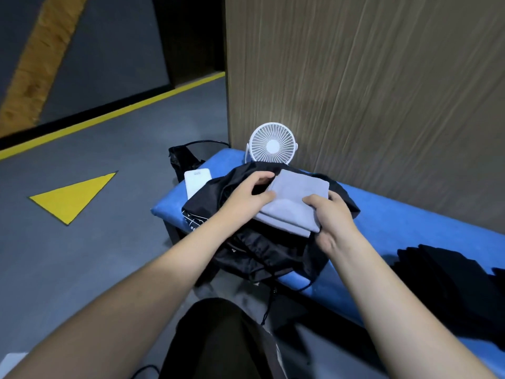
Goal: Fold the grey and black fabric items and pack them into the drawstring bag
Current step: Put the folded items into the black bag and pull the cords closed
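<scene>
A folded grey fabric [296, 196] lies on top of the black drawstring bag [262, 250], which is spread over the left end of the blue bench. My left hand [247, 196] pinches the grey fabric's left edge, thumb on top and fingers curled against the bag's black cloth. My right hand [332, 217] grips the fabric's near right corner. The bag's cords hang off the bench's front edge. A black fabric item [448, 280] lies crumpled on the bench at the right, apart from both hands.
A small white fan [272, 143] stands at the bench's back, against a wooden panel [369, 77]. A white flat device [197, 181] lies at the blue bench's [404, 222] left end, partly under the bag. Grey floor with yellow markings lies to the left.
</scene>
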